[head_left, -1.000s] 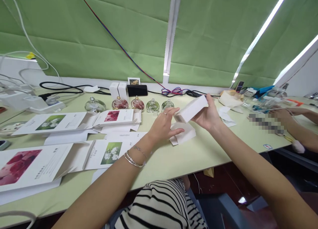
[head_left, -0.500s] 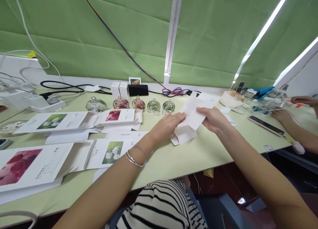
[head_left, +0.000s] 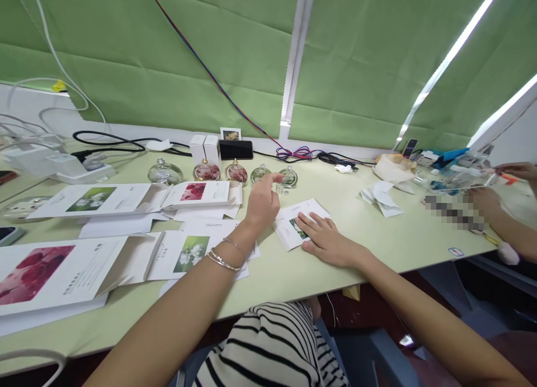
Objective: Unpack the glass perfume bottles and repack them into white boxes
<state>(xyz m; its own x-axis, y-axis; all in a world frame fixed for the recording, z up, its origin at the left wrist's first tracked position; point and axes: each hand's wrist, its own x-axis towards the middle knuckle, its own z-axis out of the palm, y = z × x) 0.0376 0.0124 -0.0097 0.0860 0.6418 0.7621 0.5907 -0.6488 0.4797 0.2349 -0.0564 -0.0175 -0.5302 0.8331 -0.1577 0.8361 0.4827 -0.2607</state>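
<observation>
White carton (head_left: 290, 220) lies beneath right hand (head_left: 329, 241), grip spread flat; left hand (head_left: 262, 203) hovers, its grip unclear

Silvery wrist bracelets (head_left: 222, 262), black-striped off-white clothing (head_left: 268, 345)

The left forearm (head_left: 180, 314) is angled up from the lower left, and the left hand (head_left: 262, 205) is raised at its end, one finger (head_left: 276, 178) extended to the right; the palm is hidden from view. The right forearm (head_left: 428, 314) is stretched in from the lower right. The right hand (head_left: 329, 241) is laid palm down, lower than the left, its fingers spread and pointed leftward, its thumb (head_left: 311, 248) set apart.
</observation>
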